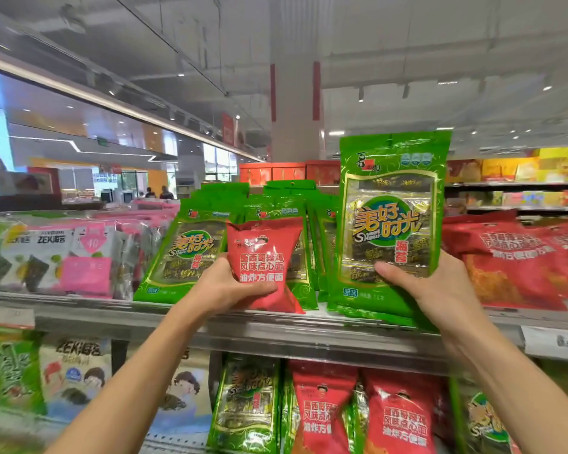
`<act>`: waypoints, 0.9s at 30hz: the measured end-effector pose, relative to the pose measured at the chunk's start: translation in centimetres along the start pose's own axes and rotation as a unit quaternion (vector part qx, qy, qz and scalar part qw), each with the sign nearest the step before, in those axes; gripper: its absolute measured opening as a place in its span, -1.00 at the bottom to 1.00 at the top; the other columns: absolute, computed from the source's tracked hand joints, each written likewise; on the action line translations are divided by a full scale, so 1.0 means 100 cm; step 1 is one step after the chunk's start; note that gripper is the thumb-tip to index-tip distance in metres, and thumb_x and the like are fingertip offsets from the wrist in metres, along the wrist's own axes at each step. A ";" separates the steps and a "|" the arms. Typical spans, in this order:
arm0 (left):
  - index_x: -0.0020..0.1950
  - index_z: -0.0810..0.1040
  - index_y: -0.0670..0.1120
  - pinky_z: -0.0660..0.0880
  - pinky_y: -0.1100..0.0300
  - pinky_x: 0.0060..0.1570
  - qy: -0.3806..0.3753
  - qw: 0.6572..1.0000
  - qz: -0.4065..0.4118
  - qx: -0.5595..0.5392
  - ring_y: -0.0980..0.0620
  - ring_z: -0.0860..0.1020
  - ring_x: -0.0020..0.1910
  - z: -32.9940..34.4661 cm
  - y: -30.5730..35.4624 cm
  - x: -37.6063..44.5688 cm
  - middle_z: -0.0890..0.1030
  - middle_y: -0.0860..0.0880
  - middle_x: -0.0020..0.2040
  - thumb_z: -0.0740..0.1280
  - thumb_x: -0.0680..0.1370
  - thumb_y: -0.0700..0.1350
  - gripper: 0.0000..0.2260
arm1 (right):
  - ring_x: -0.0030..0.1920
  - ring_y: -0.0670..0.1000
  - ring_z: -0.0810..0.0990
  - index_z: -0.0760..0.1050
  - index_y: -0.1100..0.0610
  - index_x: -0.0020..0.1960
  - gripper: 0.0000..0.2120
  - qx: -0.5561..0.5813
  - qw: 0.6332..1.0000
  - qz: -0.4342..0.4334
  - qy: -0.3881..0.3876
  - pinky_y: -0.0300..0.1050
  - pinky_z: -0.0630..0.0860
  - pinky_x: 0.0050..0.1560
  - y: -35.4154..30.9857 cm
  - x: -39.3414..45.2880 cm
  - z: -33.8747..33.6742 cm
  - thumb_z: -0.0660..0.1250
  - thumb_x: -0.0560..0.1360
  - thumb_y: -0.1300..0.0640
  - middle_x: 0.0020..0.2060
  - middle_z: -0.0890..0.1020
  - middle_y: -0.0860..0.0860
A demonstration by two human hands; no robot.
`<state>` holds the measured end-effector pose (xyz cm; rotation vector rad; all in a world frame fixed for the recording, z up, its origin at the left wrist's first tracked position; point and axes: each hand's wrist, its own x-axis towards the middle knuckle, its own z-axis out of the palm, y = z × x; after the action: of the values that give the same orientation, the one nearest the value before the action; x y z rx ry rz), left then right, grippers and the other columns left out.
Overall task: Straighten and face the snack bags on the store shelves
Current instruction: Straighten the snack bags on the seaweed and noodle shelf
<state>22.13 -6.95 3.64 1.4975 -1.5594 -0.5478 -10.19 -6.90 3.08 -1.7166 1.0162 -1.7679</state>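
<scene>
My left hand [233, 285] grips a small red snack bag [263, 257] by its lower left side, holding it in front of the green seaweed bags [184, 253] on the top shelf [276, 329]. My right hand [430, 283] holds a tall green seaweed bag [392, 208] upright by its bottom edge, thumb on the front, lifted above more green bags lying under it [368, 309]. Both bags face me.
White and pink seaweed packs [63, 257] fill the shelf to the left, large red bags [512, 260] the right. The lower shelf holds green [246, 404] and red bags [397, 417]. A price label [554, 342] hangs on the shelf edge. A pillar [295, 109] rises behind.
</scene>
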 end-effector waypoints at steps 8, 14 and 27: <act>0.21 0.44 0.00 0.65 -0.08 -0.01 0.071 0.986 0.074 -0.129 -0.02 0.70 -0.05 0.008 0.010 0.001 0.70 -0.02 0.02 0.70 0.13 0.05 -0.26 | -0.10 -0.23 0.71 0.63 0.04 0.16 -0.61 0.000 1.000 0.004 0.024 -0.41 0.56 -0.13 -0.009 -0.003 0.019 0.61 0.37 0.20 -0.09 0.75 -0.22; -0.07 0.62 0.30 0.65 0.07 -0.35 0.162 0.939 0.182 -0.242 0.05 0.72 -0.20 -0.024 0.014 -0.008 0.73 0.09 -0.11 0.66 0.24 -0.03 -0.61 | -0.12 -0.26 0.70 0.62 -0.02 0.08 -0.65 0.003 1.000 0.000 0.025 -0.40 0.55 -0.12 -0.020 0.007 0.056 0.63 0.36 0.15 -0.14 0.74 -0.27; 0.13 0.64 0.01 0.67 0.02 -0.17 0.264 0.931 0.122 -0.221 0.03 0.72 -0.10 -0.095 -0.057 -0.041 0.74 0.04 -0.04 0.67 0.05 0.24 -0.29 | 0.27 0.15 0.60 0.46 0.21 0.37 -0.36 -0.015 0.964 0.226 -0.141 0.12 0.51 0.32 -0.004 0.018 0.169 0.62 0.39 0.05 0.22 0.65 0.12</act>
<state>32.66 -1.62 2.79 0.9802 -1.0835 -0.2884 6.26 -11.13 3.59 -1.5410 1.1929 -1.1908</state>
